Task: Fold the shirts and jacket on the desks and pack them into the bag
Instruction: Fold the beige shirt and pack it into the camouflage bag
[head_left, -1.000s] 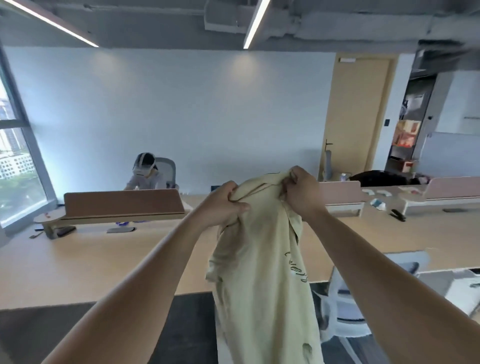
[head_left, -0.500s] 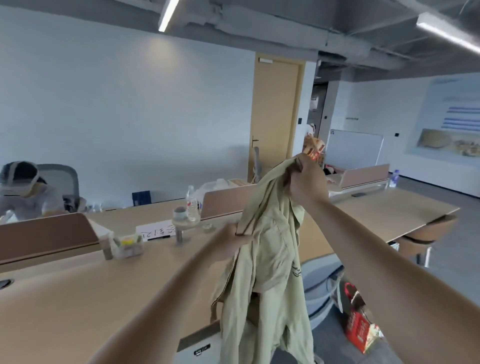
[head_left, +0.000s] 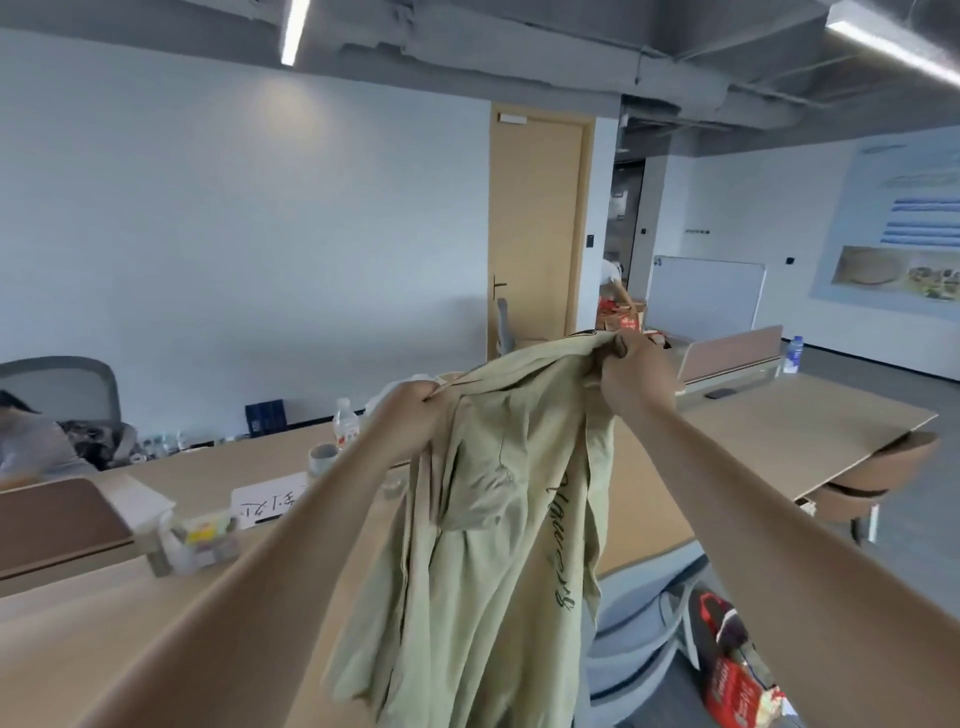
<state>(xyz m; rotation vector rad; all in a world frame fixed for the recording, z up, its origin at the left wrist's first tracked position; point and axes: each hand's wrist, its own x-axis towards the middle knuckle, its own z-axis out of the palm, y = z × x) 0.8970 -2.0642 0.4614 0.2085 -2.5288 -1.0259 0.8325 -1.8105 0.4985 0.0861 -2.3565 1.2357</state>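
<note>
The left hand (head_left: 415, 410) sits at the middle of the frame, fingers curled tight round a bunched edge of a pale green shirt (head_left: 493, 545). The right hand (head_left: 634, 379) is higher and to the right, and it pinches the top of the same shirt near the collar. Both arms stretch out forward. Between the two hands the cloth is drawn into a slanting line, and below them the shirt hangs free in loose folds down to the bottom edge of the frame. Dark script lettering runs down its right side. The shirt is in the air in front of the worktop (head_left: 779, 431), not lying on it.

Behind the left hand, on the worktop, stand a clear bottle (head_left: 345, 428) with a red label and a pale cup (head_left: 323, 460) just beside it. A white sheet (head_left: 267, 503) with dark handwriting lies left of the left forearm. A brown divider (head_left: 57, 525) stands at the left edge. At lower right, a grey chair (head_left: 639, 649) stands on the floor with a red box (head_left: 727, 670) beside it. A wooden door (head_left: 537, 228) is in the far wall, with a whiteboard (head_left: 706, 293) to its right.
</note>
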